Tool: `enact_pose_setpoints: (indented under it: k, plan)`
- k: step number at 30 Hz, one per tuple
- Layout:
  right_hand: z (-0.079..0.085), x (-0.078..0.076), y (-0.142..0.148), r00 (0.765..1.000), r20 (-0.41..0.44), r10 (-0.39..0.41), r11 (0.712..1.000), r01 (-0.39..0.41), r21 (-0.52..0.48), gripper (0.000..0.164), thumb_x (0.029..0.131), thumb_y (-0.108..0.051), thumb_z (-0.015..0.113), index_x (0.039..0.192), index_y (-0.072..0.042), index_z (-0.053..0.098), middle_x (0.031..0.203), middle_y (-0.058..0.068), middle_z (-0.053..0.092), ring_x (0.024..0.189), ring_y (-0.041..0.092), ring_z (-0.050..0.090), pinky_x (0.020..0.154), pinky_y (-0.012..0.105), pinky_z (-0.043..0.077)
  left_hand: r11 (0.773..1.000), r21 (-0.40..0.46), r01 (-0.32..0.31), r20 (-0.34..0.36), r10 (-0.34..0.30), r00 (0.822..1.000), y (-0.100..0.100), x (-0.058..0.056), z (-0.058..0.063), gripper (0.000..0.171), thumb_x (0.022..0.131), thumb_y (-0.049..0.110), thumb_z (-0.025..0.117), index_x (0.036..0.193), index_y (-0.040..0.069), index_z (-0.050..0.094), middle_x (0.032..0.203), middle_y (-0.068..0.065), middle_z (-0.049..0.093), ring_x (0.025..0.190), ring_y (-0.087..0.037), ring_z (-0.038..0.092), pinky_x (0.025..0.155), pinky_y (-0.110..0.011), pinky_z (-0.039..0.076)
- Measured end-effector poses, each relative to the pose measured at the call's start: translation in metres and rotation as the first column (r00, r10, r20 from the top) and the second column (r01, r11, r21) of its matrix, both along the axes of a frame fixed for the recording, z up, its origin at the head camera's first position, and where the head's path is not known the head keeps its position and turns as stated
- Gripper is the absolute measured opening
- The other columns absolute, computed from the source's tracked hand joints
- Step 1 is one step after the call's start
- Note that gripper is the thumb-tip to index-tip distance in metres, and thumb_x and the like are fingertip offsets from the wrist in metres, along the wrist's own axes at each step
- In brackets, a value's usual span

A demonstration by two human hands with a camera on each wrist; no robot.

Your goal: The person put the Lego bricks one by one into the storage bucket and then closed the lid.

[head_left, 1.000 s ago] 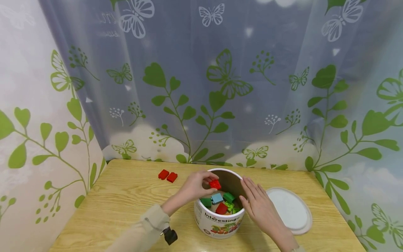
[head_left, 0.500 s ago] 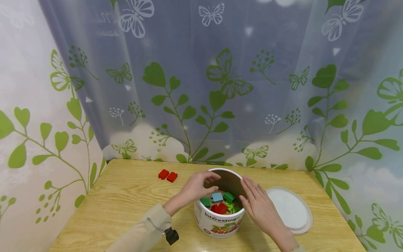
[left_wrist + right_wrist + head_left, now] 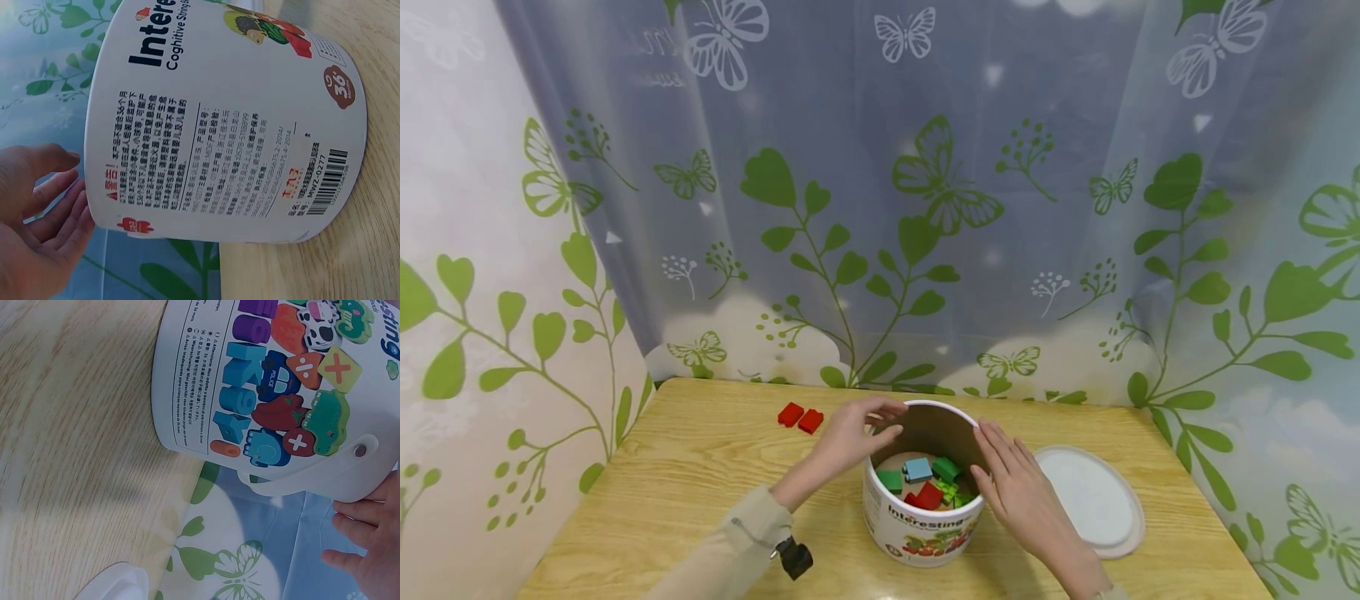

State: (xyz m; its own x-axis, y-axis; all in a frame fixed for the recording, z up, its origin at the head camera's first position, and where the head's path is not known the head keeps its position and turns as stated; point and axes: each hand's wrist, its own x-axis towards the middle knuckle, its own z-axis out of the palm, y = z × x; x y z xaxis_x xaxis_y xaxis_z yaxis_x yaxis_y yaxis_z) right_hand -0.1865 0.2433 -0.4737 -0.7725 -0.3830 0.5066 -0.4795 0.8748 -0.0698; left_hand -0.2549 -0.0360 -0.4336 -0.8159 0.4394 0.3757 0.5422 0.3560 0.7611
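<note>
Head view: two bricks [image 3: 791, 414] [image 3: 811, 421] lie outside one tub [image 3: 917, 537].

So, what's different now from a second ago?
The left hand has let go of the red block it held and drawn back to the left, its fingers loose by the rim. Two red blocks now lie together inside the tub, where one showed before. The right hand, the lid and the red pair on the table stayed put.
</note>
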Motion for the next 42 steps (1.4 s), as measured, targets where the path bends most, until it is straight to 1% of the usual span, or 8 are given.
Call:
enact_pose_setpoints:
  k: [13,19,24,26,31,34,37,42]
  plan:
    - [0.0,0.001,0.0,1.0,0.009,-0.015,1.0,0.015,0.004,0.054,0.106,-0.032,0.052,0.149,0.001,0.048,0.156,0.015,0.045,0.142,0.031,0.044,0.117,0.049,0.033,0.99,0.013,-0.138,-0.032,0.138,0.99,-0.031,-0.009,-0.012,0.032,0.09,0.007,0.076,0.122,0.003,0.071,0.118,-0.01,0.073,0.108,-0.028,0.068,0.092,-0.046,0.058]
    - [-0.002,0.0,0.001,1.0,0.011,-0.017,1.0,0.017,-0.003,0.054,0.106,-0.032,0.052,0.149,0.001,0.047,0.156,0.015,0.044,0.143,0.03,0.043,0.126,0.035,0.017,0.98,0.038,-0.195,0.007,0.195,0.981,-0.05,-0.017,-0.025,0.032,0.089,0.002,0.077,0.12,0.002,0.071,0.117,-0.012,0.073,0.107,-0.032,0.068,0.092,-0.048,0.058]
    - [-0.001,0.0,0.001,1.0,0.012,-0.017,1.0,0.017,-0.003,0.054,0.106,-0.032,0.052,0.149,0.001,0.048,0.156,0.015,0.045,0.143,0.031,0.044,0.122,0.043,0.027,0.969,0.033,-0.246,0.028,0.245,0.969,-0.061,-0.022,-0.038,0.032,0.088,0.002,0.077,0.12,0.001,0.071,0.117,-0.013,0.073,0.108,-0.035,0.068,0.092,-0.05,0.057]
    - [-0.001,0.0,0.001,1.0,0.004,-0.013,1.0,0.013,-0.005,0.054,0.106,-0.032,0.052,0.148,0.001,0.048,0.155,0.015,0.045,0.142,0.031,0.044,0.125,0.039,0.022,0.965,0.033,-0.259,0.025,0.258,0.966,-0.065,-0.025,-0.042,0.032,0.088,0.001,0.077,0.12,0.001,0.071,0.117,-0.014,0.073,0.108,-0.036,0.068,0.092,-0.051,0.057]
    - [-0.001,-0.001,0.001,1.0,-0.013,-0.004,1.0,0.004,-0.009,0.054,0.106,-0.032,0.052,0.148,0.002,0.049,0.155,0.016,0.046,0.142,0.032,0.045,0.125,0.025,0.004,0.949,0.006,-0.315,-0.001,0.315,0.949,-0.072,-0.032,-0.054,0.03,0.088,0.002,0.077,0.117,0.0,0.072,0.114,-0.015,0.073,0.103,-0.035,0.07,0.086,-0.048,0.06]
    - [-0.002,-0.001,0.002,1.0,-0.014,-0.006,1.0,0.006,-0.009,0.054,0.106,-0.032,0.052,0.148,0.001,0.049,0.155,0.016,0.046,0.142,0.031,0.045,0.126,0.035,0.017,0.936,0.0,-0.353,-0.003,0.353,0.936,-0.076,-0.038,-0.062,0.03,0.088,0.0,0.076,0.117,0.0,0.072,0.112,-0.017,0.073,0.098,-0.034,0.071,0.082,-0.049,0.06]
    - [-0.002,-0.001,0.001,1.0,-0.008,-0.006,1.0,0.006,-0.012,0.054,0.106,-0.032,0.053,0.148,0.001,0.049,0.155,0.015,0.046,0.142,0.031,0.044,0.126,0.035,0.017,0.924,0.001,-0.383,0.015,0.383,0.924,-0.08,-0.044,-0.07,0.031,0.087,0.0,0.077,0.118,-0.001,0.072,0.109,-0.018,0.073,0.096,-0.033,0.071,0.082,-0.05,0.06]
    - [-0.002,-0.001,0.001,1.0,-0.001,-0.005,1.0,0.005,-0.014,0.054,0.106,-0.032,0.052,0.148,0.001,0.048,0.155,0.016,0.045,0.142,0.032,0.044,0.123,0.022,-0.001,0.907,-0.031,-0.419,-0.004,0.419,0.908,-0.084,-0.052,-0.079,0.031,0.087,0.001,0.077,0.117,-0.003,0.072,0.106,-0.02,0.073,0.096,-0.035,0.071,0.083,-0.052,0.059]
